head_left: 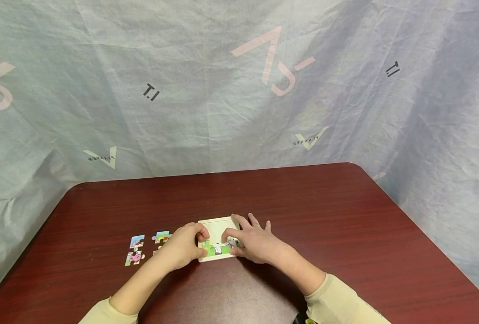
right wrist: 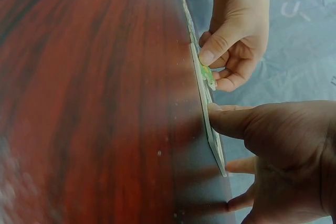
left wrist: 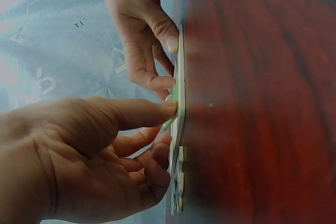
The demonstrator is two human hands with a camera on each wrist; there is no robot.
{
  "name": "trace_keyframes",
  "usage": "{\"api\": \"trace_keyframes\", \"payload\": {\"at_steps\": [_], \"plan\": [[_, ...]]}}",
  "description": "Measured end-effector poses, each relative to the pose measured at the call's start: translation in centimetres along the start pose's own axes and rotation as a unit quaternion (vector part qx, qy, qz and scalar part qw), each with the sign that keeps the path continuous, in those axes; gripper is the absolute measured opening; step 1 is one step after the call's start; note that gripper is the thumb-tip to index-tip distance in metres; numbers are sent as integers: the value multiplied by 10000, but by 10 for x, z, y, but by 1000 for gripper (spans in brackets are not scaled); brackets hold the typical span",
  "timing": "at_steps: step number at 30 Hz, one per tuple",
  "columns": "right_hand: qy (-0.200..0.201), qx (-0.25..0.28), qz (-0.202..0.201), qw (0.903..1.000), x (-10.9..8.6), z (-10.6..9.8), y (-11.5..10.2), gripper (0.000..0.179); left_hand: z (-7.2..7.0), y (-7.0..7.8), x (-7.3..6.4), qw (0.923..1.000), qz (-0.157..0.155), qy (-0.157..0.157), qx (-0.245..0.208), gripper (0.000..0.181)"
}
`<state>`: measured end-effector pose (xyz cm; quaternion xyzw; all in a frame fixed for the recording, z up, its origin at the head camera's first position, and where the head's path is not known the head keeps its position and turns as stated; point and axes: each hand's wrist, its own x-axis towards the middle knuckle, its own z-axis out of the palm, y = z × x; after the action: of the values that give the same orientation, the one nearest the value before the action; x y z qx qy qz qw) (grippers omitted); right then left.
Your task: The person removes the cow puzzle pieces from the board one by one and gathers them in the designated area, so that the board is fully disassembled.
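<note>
A shallow puzzle tray point(head_left: 219, 225) with a pale rim lies on the table, its lower part showing green pieces and a white animal picture. My left hand point(head_left: 184, 246) is at its left side and pinches a green puzzle piece point(right wrist: 208, 76) between thumb and fingers; the piece tilts up from the tray in the right wrist view. My right hand point(head_left: 257, 240) rests on the tray's right side. Its thumb point(right wrist: 223, 120) and index finger touch the tray's face, and the other fingers spread past the far right corner. Fingers hide part of the picture.
Left of the tray lie loose puzzle pieces: a blue one point(head_left: 136, 241), a pink one point(head_left: 134, 258) and a multicoloured one point(head_left: 162, 236), with another partly behind my left arm. The dark red table point(head_left: 304, 202) ends at a hanging cloth point(head_left: 207, 112). Something dark shows at the front edge.
</note>
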<state>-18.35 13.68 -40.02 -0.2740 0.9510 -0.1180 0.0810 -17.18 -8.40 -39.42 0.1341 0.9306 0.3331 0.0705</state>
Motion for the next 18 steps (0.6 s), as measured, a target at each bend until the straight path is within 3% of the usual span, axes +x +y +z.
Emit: {"api": "trace_keyframes", "payload": {"at_steps": [8, 18], "plan": [[-53, -13, 32, 10000, 0, 1, -1, 21, -3, -2, -2, 9991, 222, 170, -319, 18], [-66, 18, 50, 10000, 0, 0, -1, 21, -5, -7, 0, 9975, 402, 325, -481, 22]]}}
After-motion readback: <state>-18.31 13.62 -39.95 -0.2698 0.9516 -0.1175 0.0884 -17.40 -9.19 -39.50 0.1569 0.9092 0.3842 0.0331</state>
